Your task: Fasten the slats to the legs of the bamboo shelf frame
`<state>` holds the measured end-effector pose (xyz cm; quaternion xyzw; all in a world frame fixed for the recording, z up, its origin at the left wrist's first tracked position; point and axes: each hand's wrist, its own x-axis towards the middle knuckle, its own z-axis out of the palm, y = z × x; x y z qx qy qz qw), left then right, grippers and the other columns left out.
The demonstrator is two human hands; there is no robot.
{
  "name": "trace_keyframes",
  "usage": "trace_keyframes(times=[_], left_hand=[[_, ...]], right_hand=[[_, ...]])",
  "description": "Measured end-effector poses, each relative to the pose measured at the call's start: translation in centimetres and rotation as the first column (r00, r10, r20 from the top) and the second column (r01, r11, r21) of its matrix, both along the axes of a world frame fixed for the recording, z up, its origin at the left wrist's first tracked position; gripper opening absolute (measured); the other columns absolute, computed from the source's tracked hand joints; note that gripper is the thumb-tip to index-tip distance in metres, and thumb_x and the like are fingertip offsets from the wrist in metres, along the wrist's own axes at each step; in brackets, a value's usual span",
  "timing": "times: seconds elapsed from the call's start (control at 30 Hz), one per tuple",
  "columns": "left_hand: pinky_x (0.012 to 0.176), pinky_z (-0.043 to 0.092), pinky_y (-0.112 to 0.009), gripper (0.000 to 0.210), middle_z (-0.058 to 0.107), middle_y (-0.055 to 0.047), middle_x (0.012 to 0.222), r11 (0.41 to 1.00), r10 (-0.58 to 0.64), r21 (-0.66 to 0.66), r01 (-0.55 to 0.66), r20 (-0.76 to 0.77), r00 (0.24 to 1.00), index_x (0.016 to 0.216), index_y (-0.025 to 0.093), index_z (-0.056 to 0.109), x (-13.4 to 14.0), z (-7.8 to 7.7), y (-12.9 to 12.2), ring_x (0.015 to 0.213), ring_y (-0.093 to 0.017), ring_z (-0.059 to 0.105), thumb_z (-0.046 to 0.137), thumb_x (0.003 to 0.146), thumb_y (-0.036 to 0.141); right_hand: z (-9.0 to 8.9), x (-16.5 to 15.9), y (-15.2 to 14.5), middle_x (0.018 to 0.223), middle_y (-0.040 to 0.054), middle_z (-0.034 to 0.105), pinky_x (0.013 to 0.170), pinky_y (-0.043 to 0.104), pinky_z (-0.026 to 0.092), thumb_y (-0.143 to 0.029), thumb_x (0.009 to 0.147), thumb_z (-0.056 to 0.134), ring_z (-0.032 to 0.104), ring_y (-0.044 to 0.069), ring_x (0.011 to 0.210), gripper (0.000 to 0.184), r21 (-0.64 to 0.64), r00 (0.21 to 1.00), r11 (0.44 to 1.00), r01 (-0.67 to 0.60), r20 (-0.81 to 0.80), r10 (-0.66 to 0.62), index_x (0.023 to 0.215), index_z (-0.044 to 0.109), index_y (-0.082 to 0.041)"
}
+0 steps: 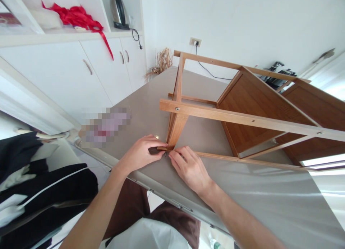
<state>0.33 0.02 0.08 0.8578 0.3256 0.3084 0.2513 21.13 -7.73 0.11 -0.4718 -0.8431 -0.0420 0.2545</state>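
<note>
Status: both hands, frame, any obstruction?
Left hand around wooden frame at near bottom corner. Right hand fingertips at same corner, grip unclear. Wooden frame resting on table. Nothing seen blocking either hand.

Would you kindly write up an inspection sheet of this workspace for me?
Surface: grey-brown tabletop.
Work in hand: slatless wooden shelf frame with brown panels, lying across the tabletop.
Clutter: blurred-out item by the tabletop's left edge, unidentifiable.
Hands: left hand grips the frame's near corner; right hand has its fingertips at that corner, any small part there unclear.
Cables: black cable plugged into the wall socket; kettle cord dangling over the shelf edge.
Surroundings: electric kettle, red ribbon, white cabinets, dried plants.
</note>
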Motion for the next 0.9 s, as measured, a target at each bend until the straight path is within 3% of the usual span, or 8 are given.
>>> trace_keyframes(times=[0.23, 0.5, 0.9], left_hand=[[0.084, 0.05, -0.031, 0.016, 0.075, -0.002, 0.094, 1.0, 0.01, 0.003, -0.01, -0.005, 1.0, 0.102, 0.023, 0.074, 0.01, -0.29, 0.01, 0.087, -0.018, 0.063, 0.066, 0.087, 0.022], [0.082, 0.05, -0.03, 0.016, 0.074, -0.002, 0.092, 1.0, 0.024, 0.012, -0.025, 0.002, 1.0, 0.102, 0.022, 0.074, -0.01, -0.37, 0.06, 0.086, -0.017, 0.063, 0.067, 0.087, 0.023], [0.083, 0.051, -0.031, 0.017, 0.075, -0.003, 0.093, 0.999, 0.009, 0.033, -0.009, 0.003, 1.0, 0.103, 0.024, 0.074, -0.07, -0.49, 0.11, 0.087, -0.018, 0.064, 0.066, 0.088, 0.023]], right_hand=[[0.39, 0.2, -0.28, 0.106, 0.0082, 0.062, 0.085, 0.036, 0.051, -0.013, 0.093, 0.057, 0.056, 0.021, 0.096, 0.012, -0.081, 0.998, 0.996, 0.043, 0.04, -0.04, 0.086, 0.065, -0.019], [0.62, 0.74, -0.14, 0.106, 0.0094, 0.061, 0.086, 0.038, 0.051, -0.014, 0.095, 0.054, 0.054, 0.023, 0.096, 0.011, -0.105, 0.996, 0.992, 0.068, 0.061, -0.062, 0.095, 0.065, -0.017], [0.22, 0.7, -0.42, 0.107, 0.0095, 0.06, 0.086, 0.039, 0.049, -0.012, 0.099, 0.043, 0.051, 0.023, 0.095, 0.016, -0.161, 0.999, 0.987, -0.01, 0.033, 0.015, 0.103, 0.058, -0.017]])
